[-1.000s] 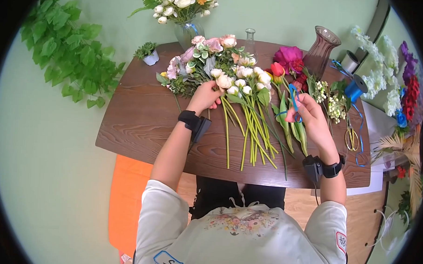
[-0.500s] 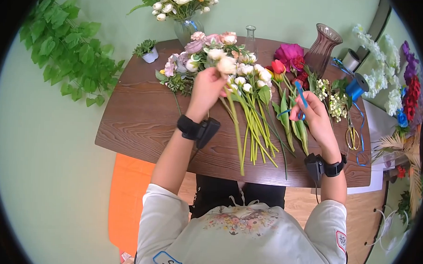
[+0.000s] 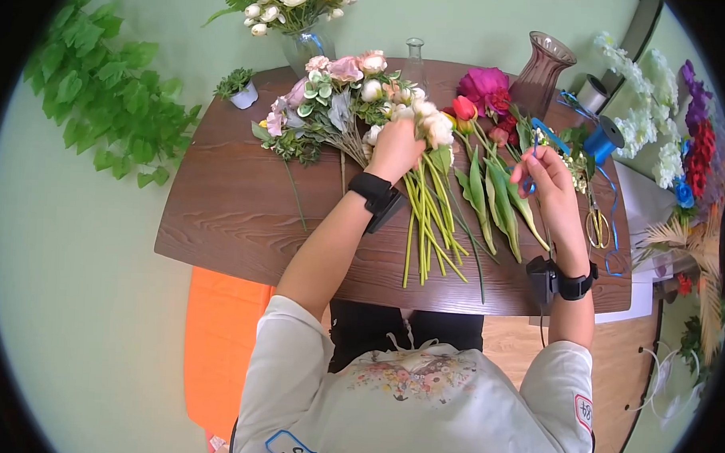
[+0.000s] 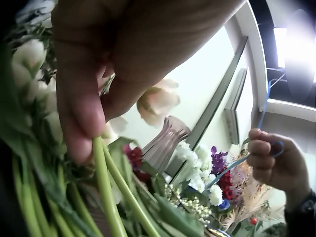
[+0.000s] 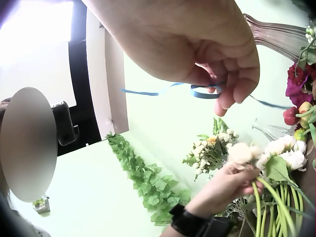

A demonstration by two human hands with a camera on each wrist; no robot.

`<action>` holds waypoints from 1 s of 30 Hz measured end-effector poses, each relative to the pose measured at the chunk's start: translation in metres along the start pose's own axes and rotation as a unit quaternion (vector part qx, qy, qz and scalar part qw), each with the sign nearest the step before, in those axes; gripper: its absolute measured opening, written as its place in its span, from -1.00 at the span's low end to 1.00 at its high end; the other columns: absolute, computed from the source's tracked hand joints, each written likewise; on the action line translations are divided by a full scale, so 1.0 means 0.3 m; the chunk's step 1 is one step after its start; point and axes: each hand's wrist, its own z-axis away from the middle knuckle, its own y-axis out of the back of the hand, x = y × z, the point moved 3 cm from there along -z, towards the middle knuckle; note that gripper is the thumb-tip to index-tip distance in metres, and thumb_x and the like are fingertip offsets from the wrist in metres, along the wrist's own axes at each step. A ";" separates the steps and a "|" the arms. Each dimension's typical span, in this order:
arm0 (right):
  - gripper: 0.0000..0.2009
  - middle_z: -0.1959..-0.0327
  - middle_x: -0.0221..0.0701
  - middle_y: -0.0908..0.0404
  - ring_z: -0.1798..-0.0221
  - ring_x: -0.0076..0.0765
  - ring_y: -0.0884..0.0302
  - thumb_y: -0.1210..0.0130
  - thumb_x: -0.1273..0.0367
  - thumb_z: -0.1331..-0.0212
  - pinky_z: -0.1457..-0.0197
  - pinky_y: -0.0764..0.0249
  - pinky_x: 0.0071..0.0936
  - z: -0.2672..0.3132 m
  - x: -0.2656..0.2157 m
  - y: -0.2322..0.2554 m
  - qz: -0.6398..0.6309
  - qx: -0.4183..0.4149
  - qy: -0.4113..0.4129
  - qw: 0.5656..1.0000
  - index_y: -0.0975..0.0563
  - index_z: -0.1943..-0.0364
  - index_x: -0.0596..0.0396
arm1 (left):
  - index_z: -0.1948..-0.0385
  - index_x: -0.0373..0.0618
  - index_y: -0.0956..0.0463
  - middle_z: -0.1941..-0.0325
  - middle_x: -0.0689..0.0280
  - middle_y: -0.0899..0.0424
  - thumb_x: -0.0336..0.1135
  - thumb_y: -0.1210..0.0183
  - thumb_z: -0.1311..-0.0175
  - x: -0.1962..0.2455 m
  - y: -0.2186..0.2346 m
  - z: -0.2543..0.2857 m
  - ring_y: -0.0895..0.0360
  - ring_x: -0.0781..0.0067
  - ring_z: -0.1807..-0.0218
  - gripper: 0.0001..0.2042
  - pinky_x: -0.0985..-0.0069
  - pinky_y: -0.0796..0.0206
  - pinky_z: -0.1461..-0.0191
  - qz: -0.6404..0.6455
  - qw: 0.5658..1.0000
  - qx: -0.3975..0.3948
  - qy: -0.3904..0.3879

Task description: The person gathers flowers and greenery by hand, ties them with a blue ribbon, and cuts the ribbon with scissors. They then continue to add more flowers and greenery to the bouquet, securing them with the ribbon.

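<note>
My left hand pinches the green stems of cream flowers just below the heads, over a bunch of white flowers whose stems point toward the table's front edge. To the right, my right hand is raised above the tulip leaves, a blue ribbon looped between its thumb and fingers. The ribbon's ends hang out on both sides of that hand in the right wrist view. Pink flowers and grey-green foliage lie left of my left hand.
Along the back stand a glass vase of white flowers, a clear bottle and a purple vase. A potted succulent is at the back left. Scissors and a blue ribbon spool lie right, beside red tulips.
My left hand has lifted cream flowers from beside the pink ones and moved right, over the white bunch. My right hand still holds the ribbon, a little higher. The head view has shifted slightly.
</note>
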 end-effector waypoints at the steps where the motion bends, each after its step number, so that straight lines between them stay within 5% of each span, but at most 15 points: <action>1: -0.88 0.53 -0.49 -0.43 0.50 -0.68 -0.26 0.18 0.40 -0.16 0.41 -0.22 -0.72 0.002 -0.002 0.003 0.012 0.004 0.003 1.000 -0.37 0.36 0.14 | 0.52 -0.39 -0.29 0.68 0.10 -0.48 -0.45 -0.09 0.05 -0.036 -0.024 -0.004 -0.47 0.38 0.74 -0.81 0.48 -0.31 0.64 -0.042 0.998 -0.033 0.041; 4: -0.88 0.52 -0.53 -0.40 0.47 -0.69 -0.23 0.11 0.39 -0.13 0.37 -0.19 -0.72 0.012 -0.013 0.021 0.136 0.053 0.033 0.989 -0.40 0.40 0.15 | 0.40 -0.39 -0.25 0.67 0.13 -0.47 -0.38 -0.12 0.03 -0.071 -0.054 0.015 -0.44 0.37 0.77 -0.72 0.48 -0.28 0.67 -0.096 0.992 0.079 -0.007; 9: -0.90 0.53 -0.57 -0.37 0.45 -0.72 -0.21 0.06 0.40 -0.09 0.38 -0.15 -0.73 0.003 -0.019 0.031 0.215 0.059 0.117 0.968 -0.42 0.44 0.15 | 0.22 -0.33 -0.25 0.71 0.23 -0.45 -0.33 -0.14 0.02 -0.023 0.029 0.053 -0.44 0.45 0.75 -0.63 0.56 -0.27 0.67 -0.040 0.995 0.091 -0.025; 14: -0.91 0.57 -0.56 -0.38 0.51 -0.71 -0.20 0.08 0.42 -0.11 0.44 -0.14 -0.75 -0.003 -0.040 0.008 0.090 0.056 0.006 0.994 -0.41 0.40 0.16 | 0.52 -0.27 -0.43 0.73 0.33 -0.49 -0.33 -0.06 -0.03 -0.105 0.258 0.085 -0.40 0.59 0.76 -0.84 0.64 -0.21 0.68 0.011 0.982 0.184 0.032; 18: -0.90 0.59 -0.56 -0.40 0.52 -0.75 -0.22 0.11 0.41 -0.13 0.46 -0.14 -0.76 -0.024 -0.042 -0.023 0.051 0.026 0.019 0.998 -0.41 0.37 0.14 | 0.70 -0.34 -0.41 0.83 0.23 -0.46 -0.28 -0.07 -0.03 -0.144 0.316 0.121 -0.41 0.52 0.82 -0.73 0.65 -0.26 0.75 -0.070 0.964 -0.061 0.249; 20: -0.90 0.61 -0.56 -0.39 0.53 -0.75 -0.23 0.12 0.41 -0.14 0.48 -0.13 -0.77 -0.029 -0.036 -0.042 0.046 0.027 0.020 0.998 -0.41 0.36 0.13 | 0.71 -0.37 -0.41 0.82 0.19 -0.47 -0.24 -0.08 -0.03 -0.192 0.261 0.113 -0.44 0.46 0.80 -0.68 0.63 -0.26 0.78 -0.057 0.961 -0.111 0.248; 30: -0.90 0.65 -0.59 -0.35 0.58 -0.77 -0.19 0.10 0.39 -0.13 0.54 -0.07 -0.80 -0.017 -0.038 -0.040 0.071 0.011 0.027 0.997 -0.41 0.40 0.11 | 0.83 -0.32 -0.42 0.87 0.23 -0.44 -0.29 -0.08 0.13 -0.234 0.215 0.125 -0.41 0.45 0.82 -0.74 0.53 -0.31 0.64 0.003 0.980 0.051 0.193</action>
